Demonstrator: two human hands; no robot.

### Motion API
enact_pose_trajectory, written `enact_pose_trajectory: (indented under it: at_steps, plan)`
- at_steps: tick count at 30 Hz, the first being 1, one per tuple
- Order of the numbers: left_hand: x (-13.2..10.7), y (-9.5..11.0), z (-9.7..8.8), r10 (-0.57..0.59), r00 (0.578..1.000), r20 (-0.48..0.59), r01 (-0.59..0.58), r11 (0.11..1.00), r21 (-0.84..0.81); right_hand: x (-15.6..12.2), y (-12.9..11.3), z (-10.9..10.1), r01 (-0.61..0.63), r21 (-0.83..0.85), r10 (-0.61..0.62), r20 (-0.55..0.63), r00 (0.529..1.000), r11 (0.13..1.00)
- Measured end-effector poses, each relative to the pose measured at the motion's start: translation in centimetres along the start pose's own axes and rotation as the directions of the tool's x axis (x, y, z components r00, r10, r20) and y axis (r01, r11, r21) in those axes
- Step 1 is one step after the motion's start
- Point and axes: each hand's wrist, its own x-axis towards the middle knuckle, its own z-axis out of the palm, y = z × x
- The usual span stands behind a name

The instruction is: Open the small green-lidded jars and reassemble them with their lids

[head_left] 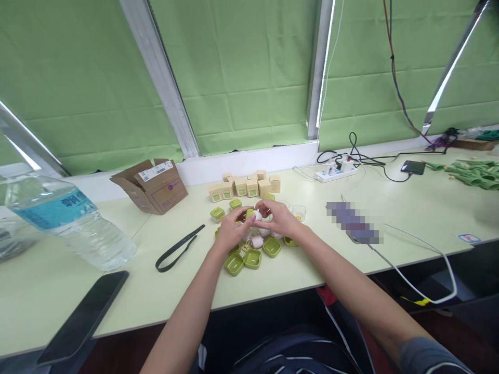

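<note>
Both of my hands meet over the middle of the table. My left hand [233,228] has its fingers closed around a small green-and-white piece [252,214]. From the other side my right hand [278,218] pinches the same piece. Fingers partly cover it, so its exact kind does not show. Under and around the hands lie several small square green cups [253,258] and some white rounded pieces [257,241]. Behind the hands sit green square cases with clear parts [217,213]. A clear plastic case [299,212] rests beyond my right hand.
Small cardboard boxes [240,187] stand grouped behind the pieces. To the left are an open carton [156,187], a black strap [177,249], a water bottle [78,223] and a dark phone [86,317]. A power strip [336,172] and cables lie right.
</note>
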Motion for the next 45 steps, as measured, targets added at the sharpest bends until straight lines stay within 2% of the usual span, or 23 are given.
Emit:
enact_pose_trajectory:
  at_steps: [5,9,16,25,30,37,40,45]
  plan:
    - [0.0,-0.3,0.0,-0.024,0.998,-0.052,0.023,1.000,-0.017,0.0,0.1,0.1,0.044,-0.023,-0.045,-0.016,0.999,0.999]
    - [0.1,-0.7,0.2,0.002,0.996,-0.086,-0.004,1.000,-0.030,0.0,0.1,0.3,0.055,-0.033,-0.056,-0.049,0.997,0.998]
    - [0.1,-0.5,0.1,0.069,0.994,-0.081,-0.060,0.992,0.114,0.3,0.5,0.9,0.119,-0.032,-0.121,-0.074,0.990,0.992]
    - [0.0,0.3,0.0,0.056,0.992,-0.109,-0.039,0.989,0.146,0.4,-0.1,0.9,0.109,0.043,-0.105,-0.081,0.991,0.993]
    - [0.1,0.1,0.2,0.029,0.993,-0.116,-0.009,0.986,0.169,0.3,-0.2,0.9,0.107,0.006,-0.107,-0.045,0.993,0.994]
    - [0.1,0.1,0.3,0.014,0.996,-0.083,0.001,0.984,0.179,0.5,-0.4,1.1,0.133,-0.080,-0.138,-0.063,0.988,0.988]
    - [0.0,0.3,0.2,0.005,0.998,-0.065,0.005,0.988,0.155,0.4,-0.4,1.1,0.123,-0.085,-0.132,-0.099,0.986,0.989]
    - [0.0,-0.2,0.0,-0.012,0.999,-0.042,0.012,1.000,-0.002,0.1,-0.2,1.0,0.060,0.049,-0.052,-0.144,0.988,0.997]
